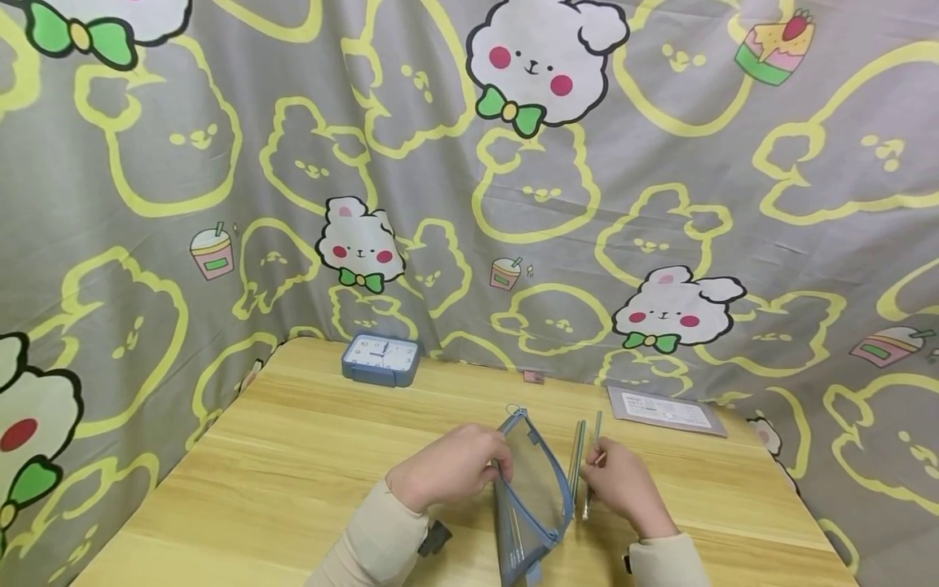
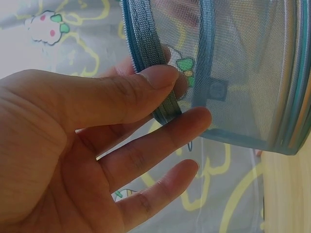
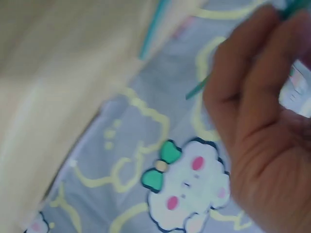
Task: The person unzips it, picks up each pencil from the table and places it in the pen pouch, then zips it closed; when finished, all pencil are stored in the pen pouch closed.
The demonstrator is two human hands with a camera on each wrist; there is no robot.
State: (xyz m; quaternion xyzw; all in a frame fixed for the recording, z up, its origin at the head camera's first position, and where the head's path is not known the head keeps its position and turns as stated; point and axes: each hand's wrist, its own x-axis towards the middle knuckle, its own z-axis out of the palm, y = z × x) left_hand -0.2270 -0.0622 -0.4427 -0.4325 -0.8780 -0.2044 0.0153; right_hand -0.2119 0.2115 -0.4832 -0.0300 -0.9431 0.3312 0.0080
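Note:
My left hand [image 1: 462, 465] pinches the zipped edge of a blue mesh pouch [image 1: 539, 465] between thumb and index finger. The pouch's mouth gapes, and in the left wrist view several slim sticks show through the mesh [image 2: 233, 58] along one side. Just right of the pouch, my right hand [image 1: 619, 481] grips a slim green pencil-like stick [image 1: 597, 424], one end jutting above the fingers. Between that hand and the pouch are other slim green sticks [image 1: 577, 448]. In the blurred right wrist view, the right hand's fingers [image 3: 248, 82] curl around a teal stick [image 3: 197, 90].
A blue clock [image 1: 381, 360] stands at the back left of the wooden table [image 1: 293, 440]. Toward the back right lies a flat grey packet with a white label [image 1: 666, 409]. A small pinkish tag [image 1: 534, 377] is at the back edge, before a patterned curtain [image 1: 440, 179].

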